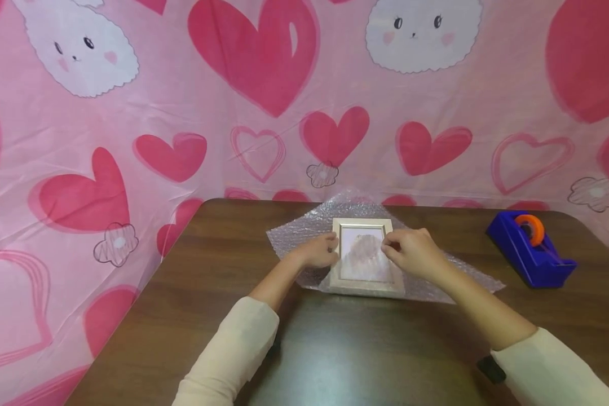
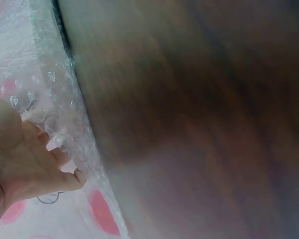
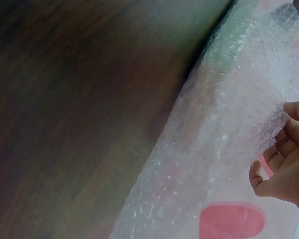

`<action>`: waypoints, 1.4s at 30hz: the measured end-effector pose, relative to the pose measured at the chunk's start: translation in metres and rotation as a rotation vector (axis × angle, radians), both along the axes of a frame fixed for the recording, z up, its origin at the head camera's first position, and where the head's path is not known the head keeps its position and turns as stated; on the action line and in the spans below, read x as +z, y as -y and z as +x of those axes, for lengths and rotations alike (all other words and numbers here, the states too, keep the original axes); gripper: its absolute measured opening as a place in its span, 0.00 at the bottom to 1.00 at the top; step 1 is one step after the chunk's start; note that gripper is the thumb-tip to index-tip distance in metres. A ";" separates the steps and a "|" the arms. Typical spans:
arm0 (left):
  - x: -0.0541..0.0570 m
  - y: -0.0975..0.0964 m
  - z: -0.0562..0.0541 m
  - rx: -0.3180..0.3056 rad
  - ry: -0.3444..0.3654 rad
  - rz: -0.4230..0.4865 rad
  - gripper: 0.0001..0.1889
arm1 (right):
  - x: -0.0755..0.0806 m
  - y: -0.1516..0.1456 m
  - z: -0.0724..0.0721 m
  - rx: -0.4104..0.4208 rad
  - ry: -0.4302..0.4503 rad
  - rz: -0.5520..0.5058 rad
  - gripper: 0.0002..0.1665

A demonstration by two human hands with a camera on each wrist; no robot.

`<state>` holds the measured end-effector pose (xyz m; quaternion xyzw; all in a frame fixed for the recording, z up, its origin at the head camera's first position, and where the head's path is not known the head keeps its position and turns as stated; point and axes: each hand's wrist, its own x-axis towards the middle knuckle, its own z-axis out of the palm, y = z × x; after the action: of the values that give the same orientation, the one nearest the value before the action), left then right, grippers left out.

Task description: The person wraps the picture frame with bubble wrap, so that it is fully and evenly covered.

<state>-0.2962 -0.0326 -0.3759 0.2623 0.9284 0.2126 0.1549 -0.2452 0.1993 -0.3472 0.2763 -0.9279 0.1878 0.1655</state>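
On the counter [image 1: 208,265], with the frame [image 1: 366,259] lying on bubble wrap [image 1: 296,234], I seem mid-fold: right grip [image 1: 416,251] pinching wrap, left grip [image 1: 317,251] beside the frame, its hold unclear. Next calls for smoothing down.

Blue tape disp. [image 1: 525,256] w/ orange ring [image 1: 538,228] on brn tbl [image 1: 193,304], R side; pink heart-print cloth [image 1: 286,124] bhnd.

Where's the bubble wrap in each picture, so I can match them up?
Head: just below and right of centre, spread around the picture frame.
Left wrist: bubble wrap runs down the left side.
Right wrist: it slants from top right to bottom middle.
Shared landmark: the brown wooden table.
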 end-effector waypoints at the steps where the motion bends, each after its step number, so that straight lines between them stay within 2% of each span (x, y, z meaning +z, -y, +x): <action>1: 0.001 -0.001 0.000 0.017 0.010 0.013 0.25 | 0.000 0.000 -0.002 -0.014 0.017 0.002 0.07; 7: 0.001 -0.002 0.001 0.127 0.084 0.095 0.35 | -0.006 0.001 -0.013 -0.088 0.130 0.025 0.07; 13: 0.002 -0.001 0.001 0.138 0.121 0.085 0.38 | -0.020 -0.001 -0.026 -0.132 0.251 0.060 0.08; 16: 0.005 -0.001 0.001 0.113 0.126 0.040 0.40 | -0.025 -0.001 -0.031 -0.119 0.291 0.065 0.10; 21: 0.008 0.000 -0.001 -0.020 0.082 -0.089 0.44 | -0.025 0.000 -0.035 -0.106 0.319 0.079 0.12; 24: 0.010 0.001 0.000 -0.063 0.072 -0.127 0.46 | -0.026 0.002 -0.035 -0.113 0.345 0.087 0.12; 30: 0.009 0.001 0.000 -0.079 0.052 -0.145 0.43 | -0.029 0.002 -0.033 -0.132 0.371 0.128 0.13; 38: 0.002 0.002 0.001 -0.077 -0.069 -0.169 0.41 | -0.031 0.001 -0.034 -0.126 0.328 0.166 0.12; 42: 0.003 0.006 0.004 -0.072 -0.047 -0.146 0.42 | -0.033 0.005 -0.034 -0.108 0.331 0.182 0.11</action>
<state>-0.2926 -0.0382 -0.3725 0.2884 0.9348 0.1325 0.1595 -0.2793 0.1947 -0.3803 0.2052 -0.9691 0.1370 -0.0051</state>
